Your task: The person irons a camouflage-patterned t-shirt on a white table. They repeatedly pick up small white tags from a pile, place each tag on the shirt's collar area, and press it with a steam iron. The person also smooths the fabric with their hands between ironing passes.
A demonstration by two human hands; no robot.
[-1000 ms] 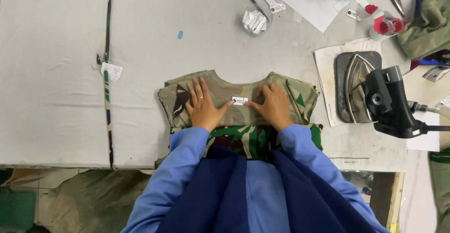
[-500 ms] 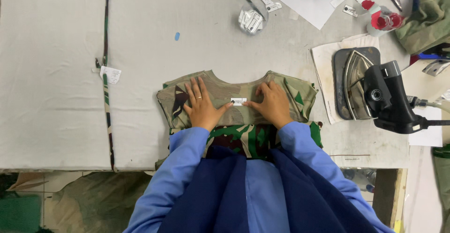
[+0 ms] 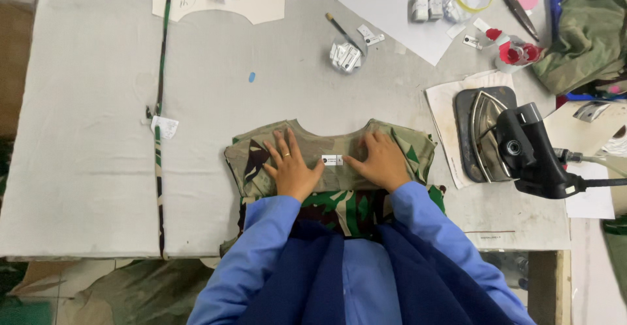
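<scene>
Camouflage garment (image 3: 339,191) flat on grey table (image 3: 98,135), just left of black iron (image 3: 516,148) | left hand (image 3: 292,168) palm-down, fingers spread, left of white label (image 3: 332,160) | right hand (image 3: 381,162) flat, fingers loosely together, right of label

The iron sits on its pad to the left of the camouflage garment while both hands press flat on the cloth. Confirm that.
Not quite: the head view shows the iron to the right of the camouflage garment. Both hands, left and right, do press flat.
</scene>
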